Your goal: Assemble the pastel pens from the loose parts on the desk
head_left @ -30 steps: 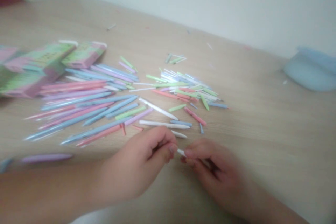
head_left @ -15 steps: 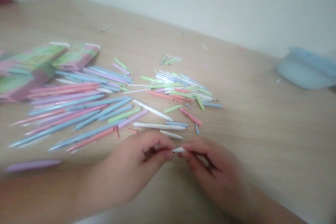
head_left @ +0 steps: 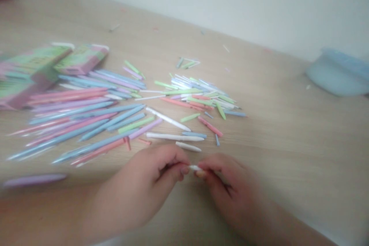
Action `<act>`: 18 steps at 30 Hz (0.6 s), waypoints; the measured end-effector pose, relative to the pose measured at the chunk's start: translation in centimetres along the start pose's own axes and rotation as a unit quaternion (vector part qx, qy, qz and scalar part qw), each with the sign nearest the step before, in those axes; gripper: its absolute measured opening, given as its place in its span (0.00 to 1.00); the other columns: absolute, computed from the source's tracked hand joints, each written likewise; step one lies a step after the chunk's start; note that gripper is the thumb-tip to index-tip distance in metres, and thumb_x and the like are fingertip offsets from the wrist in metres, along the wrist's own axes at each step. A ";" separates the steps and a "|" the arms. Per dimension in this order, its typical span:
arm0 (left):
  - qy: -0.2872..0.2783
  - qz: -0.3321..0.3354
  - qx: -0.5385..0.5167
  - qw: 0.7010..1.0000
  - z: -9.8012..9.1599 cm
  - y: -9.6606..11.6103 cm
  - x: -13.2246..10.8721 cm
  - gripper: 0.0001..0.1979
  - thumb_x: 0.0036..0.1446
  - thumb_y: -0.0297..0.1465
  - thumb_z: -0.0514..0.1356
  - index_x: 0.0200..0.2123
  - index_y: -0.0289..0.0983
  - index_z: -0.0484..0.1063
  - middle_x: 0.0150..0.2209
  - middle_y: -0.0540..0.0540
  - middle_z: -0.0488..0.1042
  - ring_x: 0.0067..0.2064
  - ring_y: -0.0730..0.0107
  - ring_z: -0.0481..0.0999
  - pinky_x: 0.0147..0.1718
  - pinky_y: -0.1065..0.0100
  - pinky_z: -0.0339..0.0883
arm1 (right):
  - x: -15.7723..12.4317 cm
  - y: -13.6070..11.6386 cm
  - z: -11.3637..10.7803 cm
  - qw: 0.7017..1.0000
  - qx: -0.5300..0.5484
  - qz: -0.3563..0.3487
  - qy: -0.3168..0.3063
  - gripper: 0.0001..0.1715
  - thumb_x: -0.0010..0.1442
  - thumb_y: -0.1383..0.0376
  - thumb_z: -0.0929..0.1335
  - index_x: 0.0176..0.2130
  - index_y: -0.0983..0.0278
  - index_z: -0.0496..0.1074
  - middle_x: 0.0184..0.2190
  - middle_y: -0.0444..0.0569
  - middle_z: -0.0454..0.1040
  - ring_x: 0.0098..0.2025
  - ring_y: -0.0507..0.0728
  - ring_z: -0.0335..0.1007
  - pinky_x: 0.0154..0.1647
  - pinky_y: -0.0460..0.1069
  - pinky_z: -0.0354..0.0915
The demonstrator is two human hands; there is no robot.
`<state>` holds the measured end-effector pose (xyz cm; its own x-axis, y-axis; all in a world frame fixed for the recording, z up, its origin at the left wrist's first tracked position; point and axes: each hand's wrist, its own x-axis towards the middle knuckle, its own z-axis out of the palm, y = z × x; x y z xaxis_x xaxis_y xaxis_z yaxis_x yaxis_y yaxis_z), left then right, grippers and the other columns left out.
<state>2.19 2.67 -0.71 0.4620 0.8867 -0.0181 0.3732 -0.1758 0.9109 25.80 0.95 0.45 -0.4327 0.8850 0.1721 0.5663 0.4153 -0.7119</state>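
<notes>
L hand (head_left: 157,184) + R hand (head_left: 230,184) fingers (head_left: 182,170) pinching slim white plastic pen part (head_left: 195,168); prob fit/twist step, next needs ends aligned.

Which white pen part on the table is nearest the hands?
The short white piece just beyond the left hand: shorter and closer than the long white pen and slanting white pen behind it.

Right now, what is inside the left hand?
A small white piece shows between the left hand and the right hand. Whatever lies deeper inside the left is covered.
</notes>
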 end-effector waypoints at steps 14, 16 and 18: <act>-0.010 -0.008 0.009 1.000 0.0 0.2 0.1 0.09 0.71 0.31 0.57 0.37 0.42 0.74 0.35 0.52 0.77 0.39 0.69 0.76 0.39 0.69 0.68 | 0.6 -0.2 -0.2 0.999 -0.006 -0.048 -0.020 0.07 0.73 0.70 0.67 0.45 0.59 0.73 0.38 0.42 0.80 0.40 0.53 0.77 0.43 0.46 0.70; -0.013 -0.014 0.004 1.000 0.1 0.3 0.1 0.09 0.72 0.33 0.56 0.38 0.42 0.74 0.36 0.51 0.78 0.40 0.67 0.76 0.40 0.69 0.68 | 0.7 0.1 -0.3 0.999 -0.004 -0.051 -0.017 0.06 0.73 0.70 0.67 0.45 0.59 0.73 0.38 0.42 0.80 0.39 0.52 0.77 0.43 0.46 0.71; -0.024 -0.013 -0.011 1.000 0.2 0.4 0.1 0.09 0.74 0.34 0.55 0.43 0.42 0.75 0.40 0.50 0.79 0.43 0.66 0.77 0.43 0.68 0.70 | 0.8 0.2 -0.4 0.998 0.000 -0.061 -0.029 0.06 0.74 0.69 0.67 0.46 0.58 0.74 0.39 0.43 0.80 0.40 0.53 0.77 0.44 0.46 0.72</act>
<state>2.54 2.66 -0.43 0.4914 0.8688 -0.0605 0.3680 -0.1441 0.9186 25.91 1.83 0.70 -0.5386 0.8137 0.2185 0.5059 0.5197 -0.6884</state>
